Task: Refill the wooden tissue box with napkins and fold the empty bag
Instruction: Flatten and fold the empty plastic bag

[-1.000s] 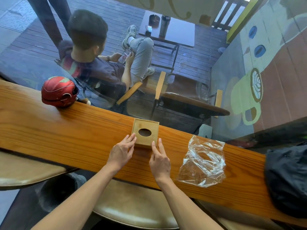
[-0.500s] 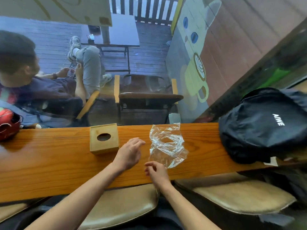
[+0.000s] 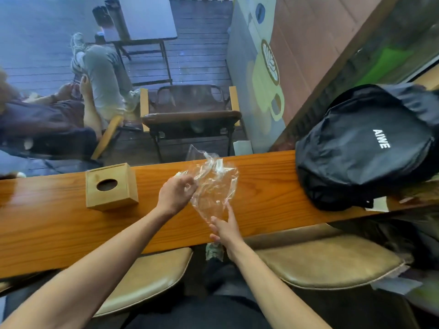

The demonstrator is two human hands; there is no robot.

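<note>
Both hands are on the crumpled clear plastic bag (image 3: 213, 186), which lies on the long orange-brown wooden counter (image 3: 59, 233) a little to the right of its middle, with its far end lifted off the wood. The left hand (image 3: 175, 193) curls its fingers round the bag's left edge, at about nine o'clock of the bag, and grips the film there. The right hand (image 3: 224, 227) sits at the bag's near tip, about six o'clock, fingers mostly straight and laid against the plastic; whether the thumb pinches it I cannot tell

At nine o'clock from the left hand, near but apart from it, stands the square light wooden tissue box (image 3: 111, 187) with an oval hole in its lid; no napkin shows through the hole. At three o'clock from the bag, well apart, a black fabric backpack with white lettering (image 3: 365, 146) rests on the counter's right end. Two tan padded stool seats (image 3: 332, 260) sit under the near edge of the counter. At twelve o'clock, beyond the glass, are a dark chair with wooden arms (image 3: 190, 112) and a seated person (image 3: 59, 115)
</note>
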